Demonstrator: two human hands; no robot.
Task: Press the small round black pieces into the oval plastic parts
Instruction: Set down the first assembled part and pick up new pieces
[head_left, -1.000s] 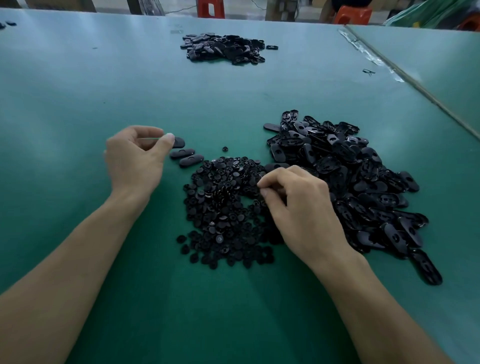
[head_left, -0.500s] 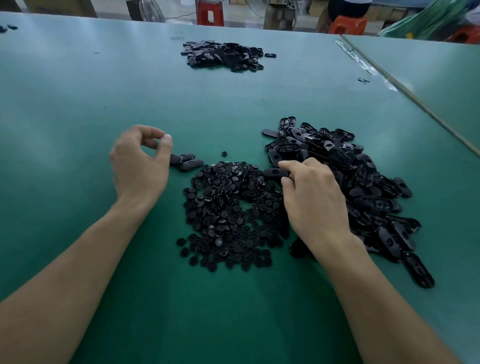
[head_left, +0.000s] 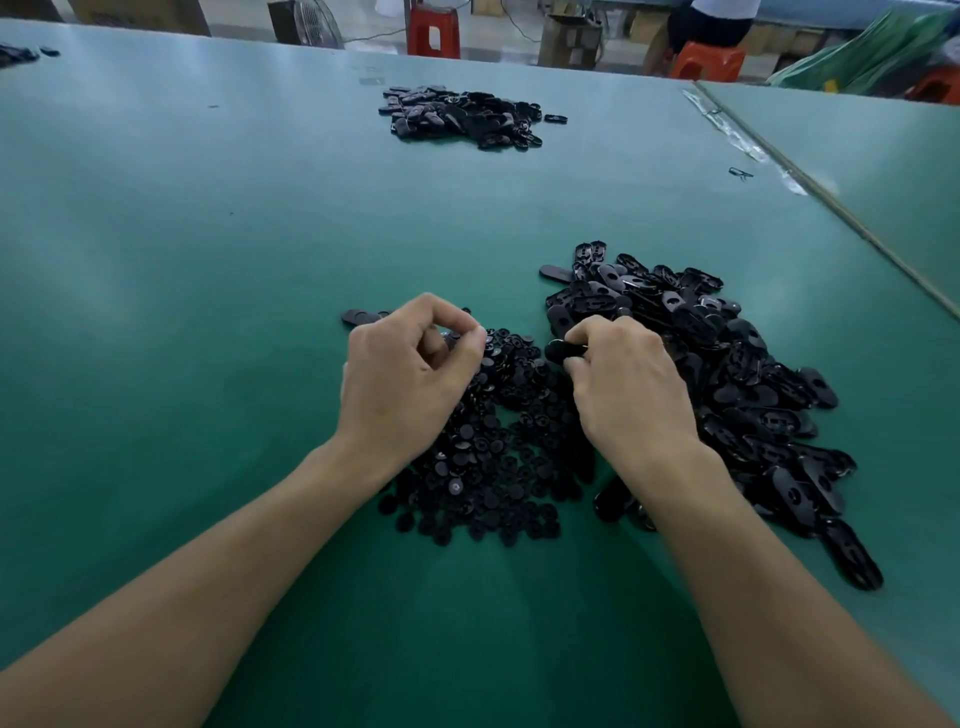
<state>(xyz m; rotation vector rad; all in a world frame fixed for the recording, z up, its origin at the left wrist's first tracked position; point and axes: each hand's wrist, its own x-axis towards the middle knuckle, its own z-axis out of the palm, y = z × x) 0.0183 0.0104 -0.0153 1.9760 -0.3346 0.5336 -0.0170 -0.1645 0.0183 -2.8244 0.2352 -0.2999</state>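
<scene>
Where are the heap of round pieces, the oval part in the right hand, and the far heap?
heap of round pieces (head_left: 493, 467): head view, middle of heap.
oval part (head_left: 559, 352): head view, its exposed rounded end.
far heap (head_left: 467, 118): head view, its middle.

The left hand (head_left: 405, 384) has moved right, off the loose ovals and over the round-piece pile (head_left: 493, 467), and pinches a round piece (head_left: 445, 332). The right hand (head_left: 628, 384) now carries an oval part (head_left: 563, 352) in its grip.
</scene>
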